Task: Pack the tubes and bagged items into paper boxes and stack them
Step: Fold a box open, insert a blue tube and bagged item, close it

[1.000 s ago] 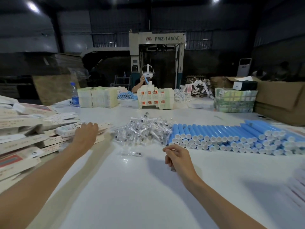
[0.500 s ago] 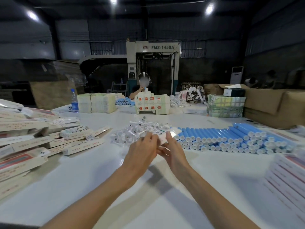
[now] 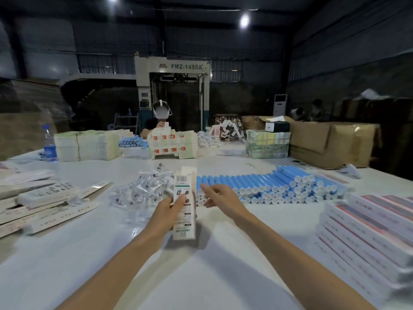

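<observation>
1. The bagged items (image 3: 143,191) are lying mid-table (image 3: 100,276), the tubes (image 3: 279,186) just beside them on the right.
2. A paper box (image 3: 186,220) is standing upright before both (in the left hand (image 3: 167,211)).
3. Flat boxes (image 3: 44,204) are lying left, stacked boxes (image 3: 368,224) right.

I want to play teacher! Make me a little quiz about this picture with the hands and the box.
1. True or false: the left hand holds the paper box.
2. What is the right hand closest to? A) the blue tubes B) red apples C) toy cars
3. Fill in the word: the clear bagged items lie to the ___ of the blue tubes.

Key: 1 true; 2 A; 3 left.
</observation>
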Action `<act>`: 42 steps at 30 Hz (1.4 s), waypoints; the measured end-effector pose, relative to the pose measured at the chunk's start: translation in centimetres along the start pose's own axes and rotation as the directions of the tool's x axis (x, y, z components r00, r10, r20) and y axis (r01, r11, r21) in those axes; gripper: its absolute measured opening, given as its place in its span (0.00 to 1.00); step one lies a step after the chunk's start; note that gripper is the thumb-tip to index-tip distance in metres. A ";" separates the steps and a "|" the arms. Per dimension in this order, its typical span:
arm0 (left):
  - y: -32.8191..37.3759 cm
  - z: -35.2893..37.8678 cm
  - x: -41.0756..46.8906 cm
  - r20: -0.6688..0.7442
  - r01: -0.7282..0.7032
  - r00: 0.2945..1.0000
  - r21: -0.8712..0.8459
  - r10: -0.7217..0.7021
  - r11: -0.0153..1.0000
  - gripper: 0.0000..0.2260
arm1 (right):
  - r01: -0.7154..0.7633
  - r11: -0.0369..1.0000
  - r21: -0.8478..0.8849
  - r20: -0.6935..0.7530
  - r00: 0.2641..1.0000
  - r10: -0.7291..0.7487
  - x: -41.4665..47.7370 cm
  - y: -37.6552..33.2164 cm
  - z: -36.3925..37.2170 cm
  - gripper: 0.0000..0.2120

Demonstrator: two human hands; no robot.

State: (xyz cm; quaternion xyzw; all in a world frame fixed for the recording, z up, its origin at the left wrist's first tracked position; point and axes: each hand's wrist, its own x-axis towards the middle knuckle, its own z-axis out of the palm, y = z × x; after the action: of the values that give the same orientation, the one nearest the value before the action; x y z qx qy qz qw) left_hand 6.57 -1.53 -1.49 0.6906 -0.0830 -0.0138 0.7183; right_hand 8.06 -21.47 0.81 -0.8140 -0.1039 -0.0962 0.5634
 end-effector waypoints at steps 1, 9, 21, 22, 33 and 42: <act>-0.3 -0.2 0.0 -0.019 0.006 1.000 -0.064 -0.007 0.998 0.10 | 0.021 0.992 -0.123 -0.095 0.995 -0.033 1.1 0.3 -1.5 0.25; -1.2 -1.1 0.4 -0.075 0.021 0.997 -0.089 -0.027 0.996 0.13 | -0.313 0.388 -0.867 -0.332 0.943 0.019 7.8 5.3 -12.2 0.14; 0.0 -1.8 0.2 -0.069 -0.028 0.998 -0.231 0.012 0.973 0.15 | -0.344 0.331 -0.879 -0.309 0.938 0.156 7.0 5.3 -11.7 0.12; 0.0 -1.8 0.2 -0.057 -0.023 0.998 -0.231 0.010 0.973 0.16 | -0.355 0.316 -0.880 -0.315 0.933 0.171 6.6 5.4 -11.7 0.12; -0.1 -2.1 -0.5 0.040 0.008 0.999 -0.145 -0.003 0.989 0.24 | -0.438 0.483 -0.758 -0.443 0.890 0.112 3.2 5.4 -12.1 0.24; 0.3 -1.4 -1.0 0.051 0.039 0.998 -0.070 -0.036 0.997 0.30 | -0.061 0.991 0.119 -0.295 0.951 0.094 -2.1 -2.9 -8.0 0.22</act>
State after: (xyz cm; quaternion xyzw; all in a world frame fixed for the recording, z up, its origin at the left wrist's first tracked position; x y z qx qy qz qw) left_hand 5.75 0.03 -1.36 0.6657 -0.0871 -0.0473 0.7396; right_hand 4.96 -28.07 5.65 -0.7616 0.0097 -0.1907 0.6192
